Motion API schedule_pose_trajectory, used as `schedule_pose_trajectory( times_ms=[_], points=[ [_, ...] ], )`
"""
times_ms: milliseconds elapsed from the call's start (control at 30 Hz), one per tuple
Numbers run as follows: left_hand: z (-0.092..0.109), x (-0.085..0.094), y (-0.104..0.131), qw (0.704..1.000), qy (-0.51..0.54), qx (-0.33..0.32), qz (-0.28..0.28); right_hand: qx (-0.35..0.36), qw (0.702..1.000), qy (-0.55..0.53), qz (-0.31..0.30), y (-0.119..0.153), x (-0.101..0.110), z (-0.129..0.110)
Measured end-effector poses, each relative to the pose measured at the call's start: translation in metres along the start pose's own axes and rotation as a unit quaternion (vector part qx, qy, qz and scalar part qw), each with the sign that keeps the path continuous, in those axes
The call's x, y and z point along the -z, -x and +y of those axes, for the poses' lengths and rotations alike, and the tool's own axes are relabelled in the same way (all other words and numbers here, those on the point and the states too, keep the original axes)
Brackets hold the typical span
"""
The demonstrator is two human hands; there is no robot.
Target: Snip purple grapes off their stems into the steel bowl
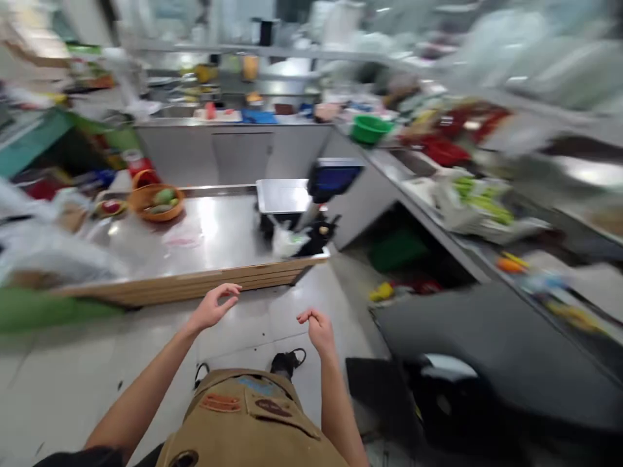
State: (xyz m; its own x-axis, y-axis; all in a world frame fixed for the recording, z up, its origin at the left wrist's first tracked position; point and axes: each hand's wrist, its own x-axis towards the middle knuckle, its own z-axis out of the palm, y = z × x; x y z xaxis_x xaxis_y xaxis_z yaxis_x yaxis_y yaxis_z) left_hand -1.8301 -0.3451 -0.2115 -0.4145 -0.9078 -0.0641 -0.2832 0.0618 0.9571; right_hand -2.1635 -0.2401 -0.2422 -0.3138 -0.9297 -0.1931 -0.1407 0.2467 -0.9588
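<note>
The empty left hand (213,307) hovers, fingers spread, the right hand (320,329) curled, grip unclear, near a silver metal table (221,227) whose round orange basket (142,206) likely gathers green produce (164,196).

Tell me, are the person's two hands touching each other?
Apart. The head view shows it plainly: a strip of pale floor lies between the left hand and the right hand.
</note>
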Motion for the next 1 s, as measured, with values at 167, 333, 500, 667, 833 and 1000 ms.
schedule_pose_trajectory(
  times_ms=[167, 333, 500, 667, 833, 1000],
  points=[
    [0.069, -0.189, -0.128, 0.986, 0.036, -0.083, -0.142, 0.001, 0.975, -0.081, 0.206, 0.035, 0.164, 0.028],
    [0.129, -0.410, -0.188, 0.933, 0.016, -0.132, -0.335, -0.011, 0.914, -0.130, 0.385, 0.085, 0.297, 0.051],
    [0.162, -0.572, -0.252, 0.889, -0.045, -0.141, -0.433, -0.048, 0.824, -0.162, 0.540, 0.129, 0.374, 0.088],
    [0.219, -0.738, -0.369, 0.873, -0.134, -0.193, -0.428, -0.136, 0.727, -0.181, 0.648, 0.160, 0.402, 0.140],
    [0.285, -0.920, -0.491, 0.854, -0.213, -0.263, -0.394, -0.217, 0.666, -0.163, 0.695, 0.144, 0.444, 0.169],
    [0.301, -1.054, -0.563, 0.792, -0.326, -0.304, -0.417, -0.284, 0.627, -0.128, 0.714, 0.112, 0.519, 0.161]
  ],
)
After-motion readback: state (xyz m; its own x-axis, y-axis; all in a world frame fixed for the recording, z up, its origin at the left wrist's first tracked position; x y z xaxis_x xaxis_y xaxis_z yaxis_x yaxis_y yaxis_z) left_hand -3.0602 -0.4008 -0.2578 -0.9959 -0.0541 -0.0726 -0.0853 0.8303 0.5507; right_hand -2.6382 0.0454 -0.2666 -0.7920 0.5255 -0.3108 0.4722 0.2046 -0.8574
